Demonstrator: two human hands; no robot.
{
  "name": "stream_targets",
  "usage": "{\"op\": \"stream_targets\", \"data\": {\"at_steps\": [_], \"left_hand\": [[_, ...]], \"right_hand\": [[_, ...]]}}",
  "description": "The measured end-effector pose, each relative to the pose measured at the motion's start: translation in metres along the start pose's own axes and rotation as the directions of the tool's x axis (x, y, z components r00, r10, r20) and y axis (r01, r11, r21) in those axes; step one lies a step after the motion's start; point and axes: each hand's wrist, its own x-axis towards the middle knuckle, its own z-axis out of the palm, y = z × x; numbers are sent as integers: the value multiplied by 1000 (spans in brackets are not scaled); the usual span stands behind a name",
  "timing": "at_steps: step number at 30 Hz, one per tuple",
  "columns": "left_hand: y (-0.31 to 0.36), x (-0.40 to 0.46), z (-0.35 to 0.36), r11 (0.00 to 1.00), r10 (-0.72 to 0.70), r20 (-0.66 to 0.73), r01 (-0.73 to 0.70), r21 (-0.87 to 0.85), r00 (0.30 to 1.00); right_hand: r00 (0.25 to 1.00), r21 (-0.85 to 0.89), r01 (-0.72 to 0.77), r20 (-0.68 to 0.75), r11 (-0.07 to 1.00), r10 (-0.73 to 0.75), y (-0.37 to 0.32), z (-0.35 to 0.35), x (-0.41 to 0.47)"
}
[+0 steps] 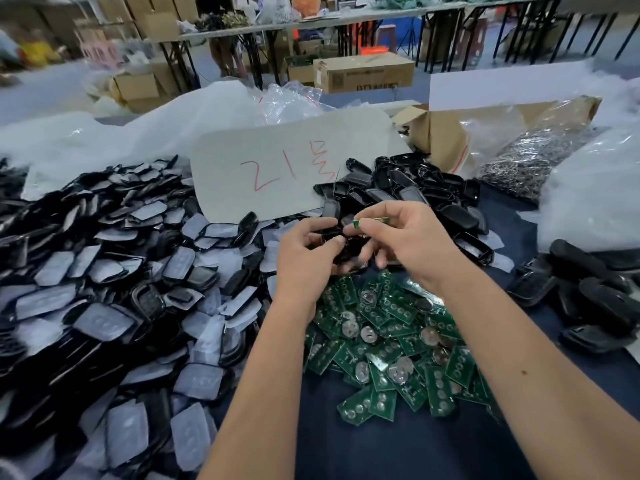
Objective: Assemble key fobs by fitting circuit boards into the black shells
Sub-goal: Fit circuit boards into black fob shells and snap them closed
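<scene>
From my feed I see a white card (277,168) marked in red propped at the far side of the blue-covered table (398,445); behind it lie crumpled clear plastic bags (287,102); to the right an open cardboard box (446,133) holds a bag of metal rings (519,164); farther back a printed carton (363,72) sits on the floor beneath long trestle tables (311,20); stacked brown boxes (138,88) stand at the left, blurred.

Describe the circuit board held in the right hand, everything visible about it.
The circuit board is a thin green strip seen nearly edge-on, so its face and parts cannot be made out. It lies roughly level, pinched in the grip of the right hand, raised above the pile of green boards, beside the black shell held by the left hand.
</scene>
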Motion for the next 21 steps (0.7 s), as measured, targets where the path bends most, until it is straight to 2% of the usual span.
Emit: {"op": "stream_targets", "data": {"at_steps": [6, 11, 16, 18, 21], "left_hand": [[-1, 9, 1, 997, 40, -67, -35, 64, 997], [-6, 13, 3, 999, 43, -98, -39, 37, 994], [-8, 12, 8, 992, 113, -112, -105, 77, 987], [-8, 11, 11, 995, 94, -114, -89, 45, 989], [-8, 10, 15, 998, 54, -91, -52, 16, 994]], "right_hand": [[994, -14, 100, -45, 995, -100, 12, -4, 1], [990, -3, 139, -30, 990, -140, 13, -9, 0], [998, 113, 60, -40, 992, -56, 13, -7, 0], [998, 84, 58, -36, 995, -55, 14, -7, 0], [985, -38, 140, -98, 989, -143, 15, -7, 0]]}}
